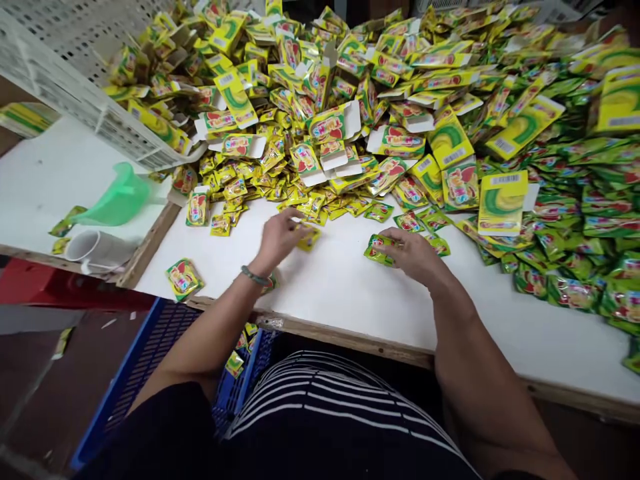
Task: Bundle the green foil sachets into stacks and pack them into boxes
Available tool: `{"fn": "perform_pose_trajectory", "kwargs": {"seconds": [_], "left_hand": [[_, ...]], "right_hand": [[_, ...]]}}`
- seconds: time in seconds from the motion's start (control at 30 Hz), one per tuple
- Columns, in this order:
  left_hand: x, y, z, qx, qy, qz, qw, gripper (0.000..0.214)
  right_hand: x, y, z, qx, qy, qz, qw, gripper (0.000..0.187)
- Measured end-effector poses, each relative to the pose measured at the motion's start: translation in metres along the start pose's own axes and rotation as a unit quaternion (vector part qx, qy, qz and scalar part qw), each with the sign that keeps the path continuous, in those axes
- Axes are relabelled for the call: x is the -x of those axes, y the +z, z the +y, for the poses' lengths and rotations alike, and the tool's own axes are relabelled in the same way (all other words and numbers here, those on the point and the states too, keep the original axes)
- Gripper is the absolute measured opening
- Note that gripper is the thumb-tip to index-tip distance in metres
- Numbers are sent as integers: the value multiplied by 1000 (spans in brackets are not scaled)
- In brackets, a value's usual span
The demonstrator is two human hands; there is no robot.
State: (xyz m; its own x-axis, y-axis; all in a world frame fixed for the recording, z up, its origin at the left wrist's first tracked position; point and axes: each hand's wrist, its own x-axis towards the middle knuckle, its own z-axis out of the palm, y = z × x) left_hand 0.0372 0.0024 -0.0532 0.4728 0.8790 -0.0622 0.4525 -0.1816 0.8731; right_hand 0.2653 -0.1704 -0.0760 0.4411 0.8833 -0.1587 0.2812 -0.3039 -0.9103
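Observation:
My left hand (281,239), a bracelet on its wrist, is closed on a small yellow sachet (309,238) just above the white table (330,287). To the right, my right hand (413,257) grips a green sachet (379,249) between thumb and fingers. Loose yellow sachets (237,187) lie in a heap beyond my left hand. Several green sachets (407,221) rest beside and behind my right hand. Partly hidden under my left wrist is another green packet (270,284).
Small yellow-green boxes (400,143) are piled at the back, with green sachets (575,227) heaped right. A white crate (100,113) tilts at left, near a green scoop (120,197) and white mug (100,250). Below the wooden edge sits a blue crate (150,360).

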Motion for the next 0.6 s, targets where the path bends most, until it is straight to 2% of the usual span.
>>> {"fn": "perform_pose_trajectory", "kwargs": {"seconds": [0.1,0.2,0.27,0.37,0.53,0.6], "left_hand": [[7,50,24,134,-36,-78,987,40],[10,79,32,206,-64,-100,971,44],[12,87,33,229,-74,-101,965,44],[16,88,35,277,-82,-111,951,45],[18,86,41,325,-91,-130,932,47],[18,88,41,320,-89,-114,936,47]], "right_hand": [[-1,7,-3,-88,2,4,996,40],[0,16,-10,-176,-32,7,984,40],[1,21,-13,-150,-26,2,988,39],[0,26,-14,-116,-6,18,993,40],[-3,27,-12,-154,-14,66,986,49],[-3,26,-12,-173,-3,41,984,53]]}}
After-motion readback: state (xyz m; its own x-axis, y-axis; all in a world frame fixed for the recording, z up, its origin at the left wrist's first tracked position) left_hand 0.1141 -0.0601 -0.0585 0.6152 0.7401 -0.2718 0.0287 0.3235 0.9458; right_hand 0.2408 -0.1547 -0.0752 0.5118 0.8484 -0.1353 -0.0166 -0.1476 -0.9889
